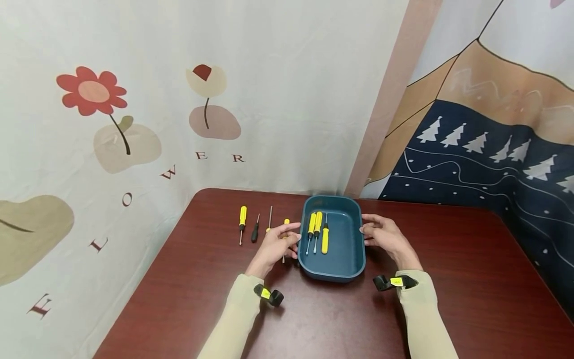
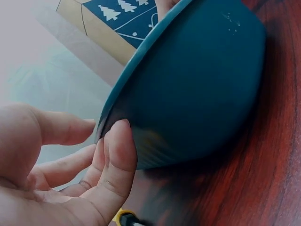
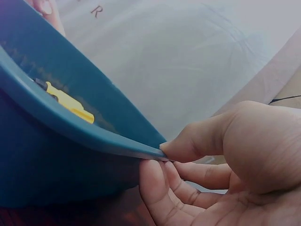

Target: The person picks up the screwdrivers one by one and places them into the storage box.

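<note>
A dark blue rectangular plastic bin [image 1: 347, 273] stands on the table with three yellow-handled screwdrivers [image 1: 325, 242] lying in its left half. My left hand [image 1: 276, 245] holds the bin's left rim, thumb at the edge and fingertips against the outer wall [image 2: 188, 94]. Opposite it, my right hand [image 1: 386, 237] pinches the right rim between thumb and fingers; the right wrist view shows the thumb on top of the rim [image 3: 117, 145]. Beside and partly behind my left hand lies a yellow screwdriver [image 1: 286, 221], its middle hidden by the fingers.
Left of the bin, a yellow screwdriver [image 1: 242, 217], a small black screwdriver [image 1: 255, 233] and another with its shaft [image 1: 271, 215] pointing away lie in a row on the brown table [image 1: 202, 284]. A printed curtain [image 1: 291, 99] hangs along the table's far edge.
</note>
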Tool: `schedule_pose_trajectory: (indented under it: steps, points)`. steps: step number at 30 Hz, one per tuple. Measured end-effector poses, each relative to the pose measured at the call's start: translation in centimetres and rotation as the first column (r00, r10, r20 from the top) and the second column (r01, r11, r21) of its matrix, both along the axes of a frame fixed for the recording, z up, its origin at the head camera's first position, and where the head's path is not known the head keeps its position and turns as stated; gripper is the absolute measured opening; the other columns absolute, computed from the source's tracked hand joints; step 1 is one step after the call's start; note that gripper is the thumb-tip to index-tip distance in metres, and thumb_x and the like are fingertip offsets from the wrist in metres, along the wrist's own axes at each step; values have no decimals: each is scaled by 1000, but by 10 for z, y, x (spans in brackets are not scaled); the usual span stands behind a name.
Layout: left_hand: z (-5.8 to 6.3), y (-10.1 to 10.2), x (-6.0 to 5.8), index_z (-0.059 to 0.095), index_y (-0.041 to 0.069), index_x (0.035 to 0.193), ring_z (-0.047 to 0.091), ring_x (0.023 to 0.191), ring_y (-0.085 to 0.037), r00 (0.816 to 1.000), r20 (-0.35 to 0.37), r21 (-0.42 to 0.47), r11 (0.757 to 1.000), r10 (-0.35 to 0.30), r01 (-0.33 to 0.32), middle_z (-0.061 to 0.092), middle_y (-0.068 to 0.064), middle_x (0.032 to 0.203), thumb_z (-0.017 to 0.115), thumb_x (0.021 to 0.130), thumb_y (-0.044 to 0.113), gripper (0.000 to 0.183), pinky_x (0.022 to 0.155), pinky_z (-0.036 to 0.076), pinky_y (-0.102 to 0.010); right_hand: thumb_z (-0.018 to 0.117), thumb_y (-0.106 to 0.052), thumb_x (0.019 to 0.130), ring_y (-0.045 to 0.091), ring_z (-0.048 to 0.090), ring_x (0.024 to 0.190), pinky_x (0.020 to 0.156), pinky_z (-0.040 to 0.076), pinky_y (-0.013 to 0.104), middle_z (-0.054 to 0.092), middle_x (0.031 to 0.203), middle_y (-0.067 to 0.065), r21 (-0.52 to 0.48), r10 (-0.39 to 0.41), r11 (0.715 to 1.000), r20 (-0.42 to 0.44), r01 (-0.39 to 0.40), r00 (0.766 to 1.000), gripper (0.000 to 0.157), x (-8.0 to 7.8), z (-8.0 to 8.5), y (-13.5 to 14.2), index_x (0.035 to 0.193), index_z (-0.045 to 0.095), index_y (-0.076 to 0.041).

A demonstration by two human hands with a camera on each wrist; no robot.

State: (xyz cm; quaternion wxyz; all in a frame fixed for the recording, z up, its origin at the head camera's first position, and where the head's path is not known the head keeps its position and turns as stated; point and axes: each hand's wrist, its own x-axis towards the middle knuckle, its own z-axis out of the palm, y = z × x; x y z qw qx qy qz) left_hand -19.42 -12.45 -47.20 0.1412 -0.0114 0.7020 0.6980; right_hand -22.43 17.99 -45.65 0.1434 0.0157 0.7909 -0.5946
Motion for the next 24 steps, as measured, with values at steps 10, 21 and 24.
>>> schedule_pose_trajectory:
  steps: [10, 21, 24]
  points:
    - [9, -10, 0, 56, 12, 129, 65, 84, -32, 995, -85, -86, 995, 46, -54, 63, -20, 105, 56, 94, 13, 35, 66, 59, -40, 53, -11, 93, 21, 63, 82, 73, 58, 32, 57, 113, 22, -17, -1, 1000, 1, 1, 1000, 48, -1, -2, 3, 139, 41, -7]
    - [19, -28, -5, 62, 21, 121, 62, 92, -23, 940, -340, -468, 868, -5, -164, 66, 1, 99, 62, 90, 24, 31, 76, 54, -35, 52, -11, 93, 21, 63, 82, 71, 57, 30, 57, 115, 24, -23, 11, 1000, -4, -11, 1000, 48, -1, -3, 2, 140, 40, -6]
    - [23, -34, -6, 60, 20, 124, 61, 94, -19, 924, -380, -561, 803, -33, -202, 65, 0, 104, 63, 89, 27, 35, 82, 52, -36, 52, -9, 93, 20, 62, 81, 70, 57, 29, 57, 115, 26, -28, 13, 1000, -12, -14, 1000, 48, -1, -2, 2, 140, 40, -4]
